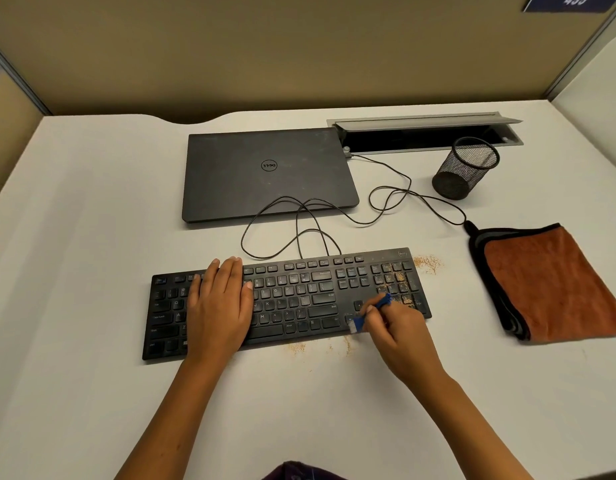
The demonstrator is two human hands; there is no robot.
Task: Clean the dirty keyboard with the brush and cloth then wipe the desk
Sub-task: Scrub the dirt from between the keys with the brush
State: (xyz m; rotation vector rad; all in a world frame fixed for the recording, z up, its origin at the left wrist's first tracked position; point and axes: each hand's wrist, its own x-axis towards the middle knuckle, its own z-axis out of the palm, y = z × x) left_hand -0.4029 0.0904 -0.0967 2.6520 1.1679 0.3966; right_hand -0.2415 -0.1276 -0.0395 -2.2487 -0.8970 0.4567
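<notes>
Both forearms reach up from the bottom edge, and the work is on the keyboard. Left hand lies flat, fingers straight, palm pressing the left half of the keys, presumably to pin the board so it won't skid under the strokes. Right hand is pinched around the blue brush, handle angled up toward the number pad, pale bristles down at the front edge near the arrow keys. That tilt looks meant to flick grit toward the person and off the board.

And there's grit to flick! Orange-brown crumbs sit thick across the number pad, more lie scattered on the desk just in front of the keyboard, and another patch sits past its far right corner. Brushing looks well under way but not finished, I'd say.

Off to the right, well apart, the folded orange cloth waits untouched for the wiping stage. Beyond the keyboard its cable loops back to the closed laptop, with a mesh pen cup beside an open cable tray.
</notes>
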